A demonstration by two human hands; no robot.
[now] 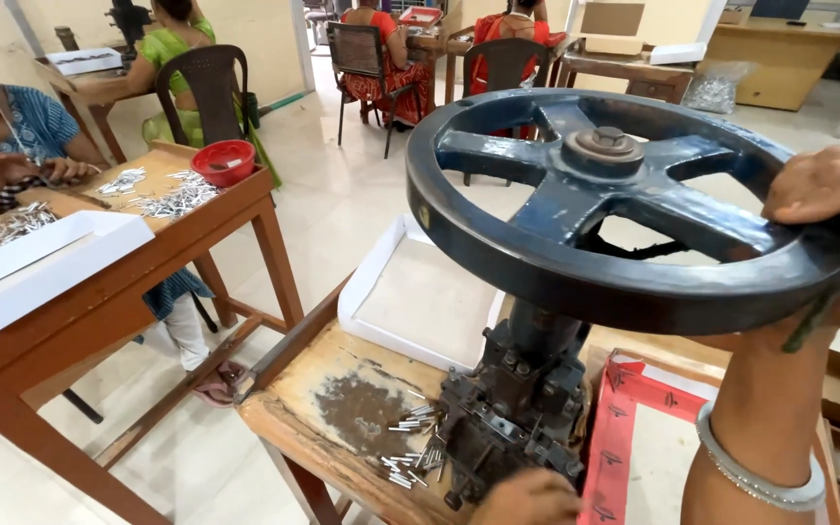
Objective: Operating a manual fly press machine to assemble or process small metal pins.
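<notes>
While the right hand point(823, 209) curls shut over the rim of the heavy dark-blue iron handwheel point(614, 204) at about three o'clock, a silver bangle point(760, 467) sits on its forearm. Below the wheel, the black cast-iron press base point(512, 418) stands on the worn wooden bench point(323, 389). At six o'clock the left hand point(529, 498) rests against the base; whether it is open or closed cannot be told. Small silvery metal pins point(410, 457) lie scattered at seven o'clock, with a white shallow tray point(367, 282) behind them.
</notes>
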